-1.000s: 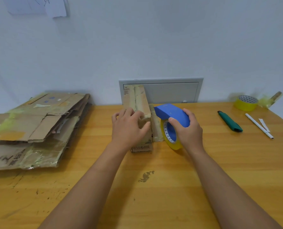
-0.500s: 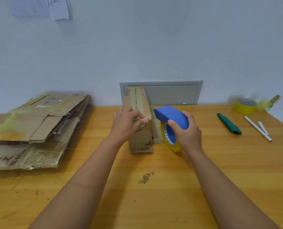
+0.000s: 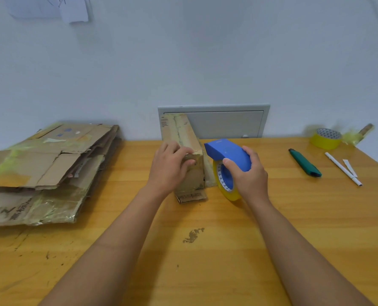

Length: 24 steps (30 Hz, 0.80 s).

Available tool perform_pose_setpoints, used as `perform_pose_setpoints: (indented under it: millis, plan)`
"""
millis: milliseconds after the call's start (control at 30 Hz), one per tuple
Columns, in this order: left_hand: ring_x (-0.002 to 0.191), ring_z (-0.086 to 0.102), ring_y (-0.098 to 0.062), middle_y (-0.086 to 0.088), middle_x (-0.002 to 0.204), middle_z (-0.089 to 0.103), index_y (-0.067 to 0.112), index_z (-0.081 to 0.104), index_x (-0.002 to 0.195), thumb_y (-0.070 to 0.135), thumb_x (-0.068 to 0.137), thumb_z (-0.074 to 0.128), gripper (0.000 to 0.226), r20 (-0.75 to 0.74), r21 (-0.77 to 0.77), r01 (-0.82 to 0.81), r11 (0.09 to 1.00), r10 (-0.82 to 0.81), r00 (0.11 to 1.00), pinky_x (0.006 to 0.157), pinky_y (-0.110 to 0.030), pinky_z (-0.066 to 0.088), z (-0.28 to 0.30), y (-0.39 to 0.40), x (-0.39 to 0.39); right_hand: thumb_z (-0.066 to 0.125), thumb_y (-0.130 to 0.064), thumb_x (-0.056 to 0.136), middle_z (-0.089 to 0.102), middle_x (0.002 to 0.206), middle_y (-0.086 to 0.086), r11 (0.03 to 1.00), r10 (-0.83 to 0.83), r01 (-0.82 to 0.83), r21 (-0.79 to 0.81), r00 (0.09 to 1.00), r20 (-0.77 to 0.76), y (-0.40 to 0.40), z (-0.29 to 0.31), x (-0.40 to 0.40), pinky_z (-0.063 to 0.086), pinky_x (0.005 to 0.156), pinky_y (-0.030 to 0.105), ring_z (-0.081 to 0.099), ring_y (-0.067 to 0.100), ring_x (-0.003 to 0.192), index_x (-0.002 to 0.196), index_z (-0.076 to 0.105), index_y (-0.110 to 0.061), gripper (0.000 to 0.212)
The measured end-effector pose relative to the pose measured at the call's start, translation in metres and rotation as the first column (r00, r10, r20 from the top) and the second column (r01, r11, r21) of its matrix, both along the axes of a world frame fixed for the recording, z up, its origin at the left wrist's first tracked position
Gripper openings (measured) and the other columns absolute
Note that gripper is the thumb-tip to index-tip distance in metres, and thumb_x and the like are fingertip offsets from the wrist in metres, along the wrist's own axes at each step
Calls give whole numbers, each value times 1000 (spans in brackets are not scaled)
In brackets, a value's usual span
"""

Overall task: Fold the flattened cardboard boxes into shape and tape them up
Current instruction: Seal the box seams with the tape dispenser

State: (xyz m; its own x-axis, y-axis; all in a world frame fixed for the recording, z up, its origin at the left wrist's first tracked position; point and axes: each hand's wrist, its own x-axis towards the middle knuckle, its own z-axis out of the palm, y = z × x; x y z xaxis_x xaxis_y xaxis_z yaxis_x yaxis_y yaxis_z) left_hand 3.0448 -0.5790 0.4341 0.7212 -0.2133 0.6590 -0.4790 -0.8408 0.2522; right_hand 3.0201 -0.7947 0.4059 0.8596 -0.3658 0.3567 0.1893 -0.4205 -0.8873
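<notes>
The small box (image 3: pixel 189 160) stands in the middle of the table (image 3: pixel 272 217), near the wall. It could tip or the tape could go on crooked if the hold slips. The left hand (image 3: pixel 169 167) curls over the box's near top edge and pinches it. The right hand (image 3: pixel 247 175) wraps around the blue tape roller (image 3: pixel 226 154), just beside the box.

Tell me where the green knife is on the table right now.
In the head view, the green knife lies on the table to the right, apart from the right hand, between the tape dispenser and the white pen.
</notes>
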Motion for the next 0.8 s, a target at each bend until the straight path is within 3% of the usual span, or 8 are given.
perform_pose_setpoints:
  millis: [167, 367, 467, 567, 700, 800]
  plan:
    - [92, 47, -21, -3, 94, 61, 12, 70, 110, 24, 89, 73, 24, 46, -6, -40, 999, 40, 998, 79, -27, 35, -1, -5, -4, 68, -60, 78, 51, 120, -13, 1000, -1, 1, -4, 1000, 7, 0, -3, 1, 39, 66, 11, 53, 12, 100, 141, 49, -29, 73]
    - [104, 49, -12, 6, 107, 64, 18, 68, 117, 35, 96, 62, 27, -73, -173, -18, 985, 6, 997, 83, -24, 36, -6, 1, -5, 71, -53, 84, 50, 121, -12, 1000, -10, 10, 1, 1000, 15, -2, -4, 1, 42, 70, 13, 53, 13, 103, 141, 49, -27, 67]
    - [98, 52, -7, 9, 106, 65, 18, 69, 115, 31, 99, 58, 23, -109, -270, 14, 963, -45, 993, 79, -24, 43, -4, 9, -5, 71, -55, 83, 50, 121, -12, 1000, -8, 8, -6, 1000, 17, -2, -5, 1, 43, 69, 16, 54, 13, 101, 141, 49, -28, 68]
    - [109, 48, -8, 7, 117, 56, 18, 69, 105, 27, 98, 60, 14, -147, -282, 3, 959, -46, 988, 83, -21, 41, -5, 11, -3, 72, -55, 84, 50, 119, -13, 1000, -9, 10, -4, 1000, 16, 0, -5, 0, 46, 70, 19, 54, 12, 101, 141, 48, -29, 68]
    - [116, 29, 14, 10, 129, 48, 24, 66, 119, 23, 98, 61, 22, -234, -252, 68, 965, -129, 964, 90, -14, 35, -9, 20, -2, 72, -55, 85, 50, 119, -13, 1000, -11, 11, -8, 1000, 15, 0, -5, -1, 46, 69, 18, 54, 12, 101, 141, 47, -29, 67]
    - [114, 43, 3, 8, 123, 57, 23, 67, 117, 22, 96, 63, 21, -161, -201, 62, 978, -95, 982, 80, -21, 40, -7, 22, -4, 68, -62, 80, 50, 119, -13, 1000, -13, 13, -10, 1000, 12, 0, -5, -1, 47, 70, 21, 54, 12, 101, 141, 47, -30, 72]
